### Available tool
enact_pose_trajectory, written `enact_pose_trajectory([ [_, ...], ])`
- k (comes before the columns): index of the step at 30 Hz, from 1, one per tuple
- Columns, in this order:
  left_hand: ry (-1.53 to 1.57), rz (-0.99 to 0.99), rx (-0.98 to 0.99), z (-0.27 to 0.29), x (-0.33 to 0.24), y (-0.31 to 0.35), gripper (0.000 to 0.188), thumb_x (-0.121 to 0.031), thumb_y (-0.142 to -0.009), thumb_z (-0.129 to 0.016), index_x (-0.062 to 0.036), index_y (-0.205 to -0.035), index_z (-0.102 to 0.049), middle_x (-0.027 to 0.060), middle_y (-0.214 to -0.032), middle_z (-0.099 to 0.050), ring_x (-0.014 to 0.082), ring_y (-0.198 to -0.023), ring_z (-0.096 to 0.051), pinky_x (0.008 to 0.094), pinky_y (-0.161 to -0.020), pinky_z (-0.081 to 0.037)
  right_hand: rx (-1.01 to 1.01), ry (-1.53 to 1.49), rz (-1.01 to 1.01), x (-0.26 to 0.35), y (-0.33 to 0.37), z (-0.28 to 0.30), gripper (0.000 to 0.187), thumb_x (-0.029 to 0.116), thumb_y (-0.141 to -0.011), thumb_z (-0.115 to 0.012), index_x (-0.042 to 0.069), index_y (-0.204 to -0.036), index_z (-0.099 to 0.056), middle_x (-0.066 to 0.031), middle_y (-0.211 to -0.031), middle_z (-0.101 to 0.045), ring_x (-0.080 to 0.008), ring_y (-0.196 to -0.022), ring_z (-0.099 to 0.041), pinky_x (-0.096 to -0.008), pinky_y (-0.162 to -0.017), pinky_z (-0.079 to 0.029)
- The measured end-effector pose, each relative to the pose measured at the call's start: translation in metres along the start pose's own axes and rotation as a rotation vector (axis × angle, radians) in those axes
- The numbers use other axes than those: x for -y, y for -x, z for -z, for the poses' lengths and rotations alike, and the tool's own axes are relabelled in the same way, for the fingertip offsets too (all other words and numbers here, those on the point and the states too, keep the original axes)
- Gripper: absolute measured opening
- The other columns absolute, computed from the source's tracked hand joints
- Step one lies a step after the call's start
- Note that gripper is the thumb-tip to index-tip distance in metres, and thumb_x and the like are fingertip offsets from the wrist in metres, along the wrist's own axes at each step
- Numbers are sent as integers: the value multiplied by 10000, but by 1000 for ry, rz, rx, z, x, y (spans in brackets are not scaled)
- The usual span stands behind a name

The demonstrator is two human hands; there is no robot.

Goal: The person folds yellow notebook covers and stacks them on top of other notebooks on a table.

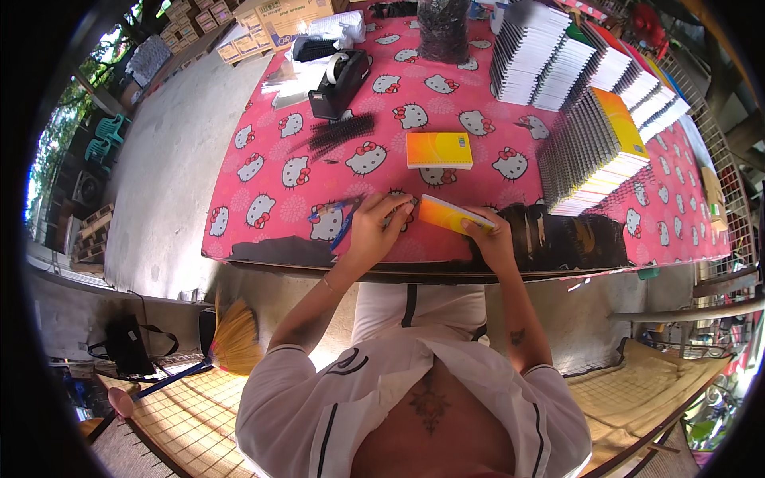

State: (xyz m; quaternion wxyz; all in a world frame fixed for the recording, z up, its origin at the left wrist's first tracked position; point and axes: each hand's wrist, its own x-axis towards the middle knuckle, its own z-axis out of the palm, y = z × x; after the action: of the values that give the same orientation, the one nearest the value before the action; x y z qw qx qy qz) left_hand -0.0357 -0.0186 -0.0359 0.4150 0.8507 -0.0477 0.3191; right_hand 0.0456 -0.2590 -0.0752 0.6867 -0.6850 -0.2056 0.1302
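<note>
A small yellow-orange notebook (448, 213) is gripped at its right end by my right hand (488, 233), thumb on its cover. My left hand (378, 228) is beside the notebook's left end, its fingers drawn together; whatever is between them is too small to make out. Partly under my left wrist lies a blue-handled tool (343, 226), its kind hidden. Beyond my hands, a second yellow-orange notebook (439, 150) lies flat on the pink patterned tablecloth (319, 187). Loose black spiral coils (344, 132) are farther left.
A tall stack of spiral-bound yellow notebooks (594, 151) stands at right, with more white-paged stacks (532, 60) behind. A black tape dispenser (340, 86) and a dark plastic-wrapped bundle (444, 32) are toward the back. Black worn patches (558, 239) mark the table's near edge.
</note>
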Motion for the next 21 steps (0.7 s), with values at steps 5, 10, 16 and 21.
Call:
enact_pose_trajectory([
  [5, 21, 69, 45, 4, -3, -4, 118, -99, -924, -692, 1, -973, -732, 114, -718, -639, 216, -610, -620, 313, -582, -473, -7, 13, 26, -1, 1, -2, 264, 99, -943, -711, -39, -1166, -678, -53, -1031, -700, -97, -917, -634, -252, -820, -529],
  [10, -81, 118, 122, 7, -2, -14, 201, -148, -954, -666, 8, -829, -683, 107, -591, -558, 199, -513, -553, 312, -543, -457, 6, 40, -34, 1, 1, 1, 260, 100, -938, -714, -44, -1153, -689, -56, -1039, -707, -97, -933, -634, -250, -836, -524],
  [16, 71, 176, 283, 13, 7, -26, 155, -188, -963, -657, -43, -1001, -694, 124, -778, -668, 255, -626, -682, 360, -566, -531, 18, 106, -6, 0, 4, 3, 271, 97, -938, -712, -36, -1172, -690, -44, -993, -708, -80, -888, -611, -241, -787, -517],
  [21, 4, -150, 441, 18, 15, -38, 240, -117, -896, -734, -48, -1113, -659, 141, -989, -644, 248, -775, -664, 352, -665, -520, 25, 52, 24, 2, 4, 2, 257, 88, -938, -704, -41, -1161, -694, -63, -996, -718, -84, -908, -618, -248, -805, -524],
])
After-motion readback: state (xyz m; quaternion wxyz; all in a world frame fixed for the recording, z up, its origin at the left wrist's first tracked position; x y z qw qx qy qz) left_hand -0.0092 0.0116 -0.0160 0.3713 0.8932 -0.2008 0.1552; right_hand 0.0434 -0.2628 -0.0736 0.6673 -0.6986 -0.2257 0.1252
